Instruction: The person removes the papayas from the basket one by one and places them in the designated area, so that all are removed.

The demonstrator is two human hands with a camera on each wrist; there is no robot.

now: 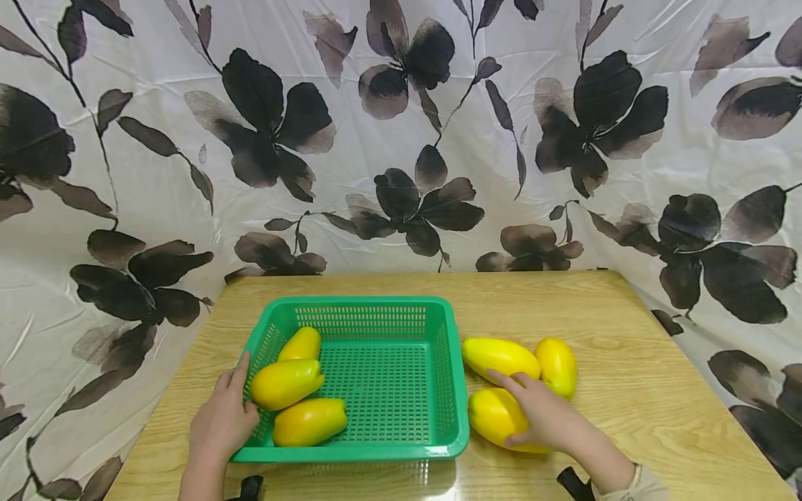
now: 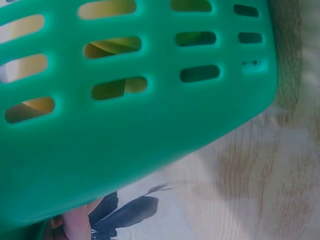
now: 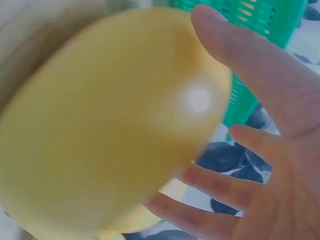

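A green plastic basket [image 1: 447, 390] with slotted walls stands on the table. My left hand [image 1: 222, 417] grips its left rim; in the left wrist view, the basket wall [image 2: 150, 130] hides most of that hand. Inside, along the left, lie three yellow papayas: a back one [image 1: 302, 344], a middle one [image 1: 285, 384] and a front one [image 1: 310, 422]. Right of the basket, my right hand [image 1: 548, 417] reaches over the nearest papaya [image 1: 491, 414], thumb and fingers spread about it. The right wrist view shows space between palm and papaya [image 3: 110, 120].
Behind that papaya lie another papaya [image 1: 501, 356], close to the basket's right wall, and one more papaya [image 1: 556, 367] standing lengthwise beside it. The wooden table [image 1: 658, 417] ends at a white curtain [image 1: 376, 139] with dark flowers.
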